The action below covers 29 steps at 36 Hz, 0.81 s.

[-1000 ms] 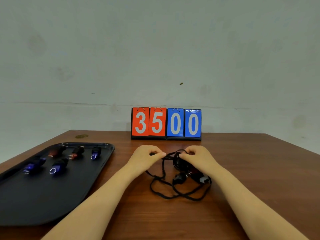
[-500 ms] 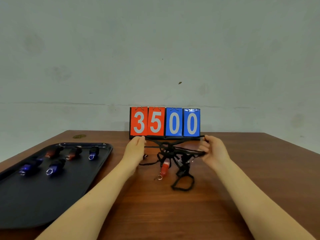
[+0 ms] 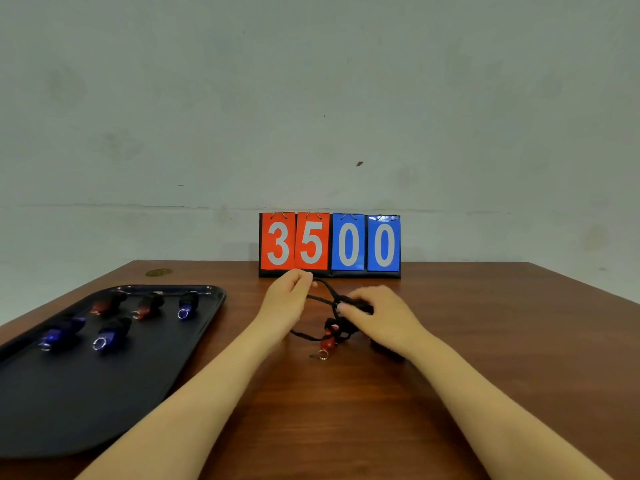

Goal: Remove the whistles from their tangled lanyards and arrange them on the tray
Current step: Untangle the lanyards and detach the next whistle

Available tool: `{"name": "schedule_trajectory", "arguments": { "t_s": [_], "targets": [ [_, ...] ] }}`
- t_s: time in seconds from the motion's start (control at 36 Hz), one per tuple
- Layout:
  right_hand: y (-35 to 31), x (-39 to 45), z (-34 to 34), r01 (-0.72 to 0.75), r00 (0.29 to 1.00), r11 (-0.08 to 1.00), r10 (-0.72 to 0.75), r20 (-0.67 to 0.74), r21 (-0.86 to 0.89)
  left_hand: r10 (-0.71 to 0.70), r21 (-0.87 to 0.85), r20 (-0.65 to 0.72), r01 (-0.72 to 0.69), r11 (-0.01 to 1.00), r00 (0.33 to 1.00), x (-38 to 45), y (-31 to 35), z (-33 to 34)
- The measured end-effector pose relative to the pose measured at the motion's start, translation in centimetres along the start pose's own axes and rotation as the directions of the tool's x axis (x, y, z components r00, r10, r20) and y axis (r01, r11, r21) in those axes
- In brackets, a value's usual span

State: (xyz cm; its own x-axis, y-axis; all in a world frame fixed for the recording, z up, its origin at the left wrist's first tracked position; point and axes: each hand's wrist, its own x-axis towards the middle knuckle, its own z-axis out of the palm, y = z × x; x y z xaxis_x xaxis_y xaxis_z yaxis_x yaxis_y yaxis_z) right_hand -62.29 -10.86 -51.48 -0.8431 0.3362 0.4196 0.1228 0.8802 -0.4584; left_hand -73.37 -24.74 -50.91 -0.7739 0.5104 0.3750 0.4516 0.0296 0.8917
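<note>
Two bare forearms reach up from the near edge of the wooden table (image 3: 346, 427), and we follow them to the middle of the board. Nearest to us there, a red whistle (image 3: 328, 340) hangs in the black cords (image 3: 332, 303), its metal ring (image 3: 323, 354) lying on the wood just below it. Our right hand (image 3: 377, 320) sits over the knot beside that whistle, fingers curled down and gripping the black tangle; the picture is blurred here, so we cannot tell exactly which strands it has. A dark lump shows under the right wrist, too smeared for us to name. Our left hand (image 3: 289, 299) is a touch farther out, thumb and fingers pinched on one strand, and that strand runs across to the knot at the right hand.

Off to the left lies the black tray (image 3: 104, 403), well apart from the hands. We count five whistles on it in two rows: in the nearer row two blue ones (image 3: 59, 336) (image 3: 112, 334), and in the farther row two red-and-black ones (image 3: 107, 303) (image 3: 149, 304) and another blue one (image 3: 188, 303).

Farther still, behind the hands at the back edge of the table, stands the flip scoreboard (image 3: 329, 244), red cards reading 35 and blue cards reading 00. Behind it all rises the pale wall (image 3: 311, 98).
</note>
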Motion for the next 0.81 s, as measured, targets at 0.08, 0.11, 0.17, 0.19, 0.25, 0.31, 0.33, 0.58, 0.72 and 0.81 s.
{"name": "schedule_trajectory", "arguments": {
  "t_s": [0.08, 0.11, 0.17, 0.19, 0.25, 0.31, 0.33, 0.58, 0.72, 0.81],
  "targets": [
    [-0.1, -0.2, 0.0, -0.065, 0.994, 0.995, 0.058, 0.098, 0.069, 0.05, 0.056, 0.004, -0.05, 0.997, 0.999, -0.1, 0.2, -0.2],
    [-0.3, -0.3, -0.3, -0.08, 0.993, 0.984, 0.065, 0.095, 0.156, 0.08, 0.098, 0.016, -0.081, 0.992, 0.997, -0.1, 0.2, -0.4],
    [-0.5, -0.4, -1.1, -0.119, 0.992, 0.935, 0.103, 0.065, 0.335, 0.137, 0.164, 0.078, -0.148, 0.975, 0.987, -0.2, 0.4, -0.9],
    [-0.6, -0.4, -1.4, -0.144, 0.99, 0.894, 0.136, 0.048, 0.424, 0.158, 0.181, 0.121, -0.179, 0.967, 0.98, -0.3, 0.4, -1.2],
    [-0.3, -0.1, -1.8, -0.213, 0.97, 0.768, 0.238, 0.038, 0.603, 0.199, 0.233, 0.205, -0.245, 0.941, 0.958, -0.4, 0.3, -1.7],
    [-0.2, 0.2, -1.9, -0.258, 0.946, 0.649, 0.319, 0.052, 0.716, 0.226, 0.269, 0.256, -0.294, 0.917, 0.94, -0.5, 0.3, -1.8],
    [-0.1, 0.3, -1.9, -0.264, 0.939, 0.627, 0.339, 0.049, 0.733, 0.24, 0.273, 0.263, -0.311, 0.91, 0.934, -0.6, 0.3, -1.8],
    [0.3, 0.3, -1.8, -0.266, 0.925, 0.295, 0.347, 0.157, 0.917, 0.287, 0.316, 0.269, -0.366, 0.876, 0.919, -1.1, 0.4, -1.3],
    [0.0, 0.5, -1.8, -0.31, 0.909, 0.461, 0.401, 0.116, 0.832, 0.255, 0.243, 0.188, -0.297, 0.924, 0.948, -1.2, 1.0, -1.0],
    [-0.4, 0.0, -2.2, -0.275, 0.943, 0.678, 0.327, 0.056, 0.682, 0.176, 0.145, 0.128, -0.194, 0.97, 0.976, -1.2, 1.2, -1.0]
  ]
}}
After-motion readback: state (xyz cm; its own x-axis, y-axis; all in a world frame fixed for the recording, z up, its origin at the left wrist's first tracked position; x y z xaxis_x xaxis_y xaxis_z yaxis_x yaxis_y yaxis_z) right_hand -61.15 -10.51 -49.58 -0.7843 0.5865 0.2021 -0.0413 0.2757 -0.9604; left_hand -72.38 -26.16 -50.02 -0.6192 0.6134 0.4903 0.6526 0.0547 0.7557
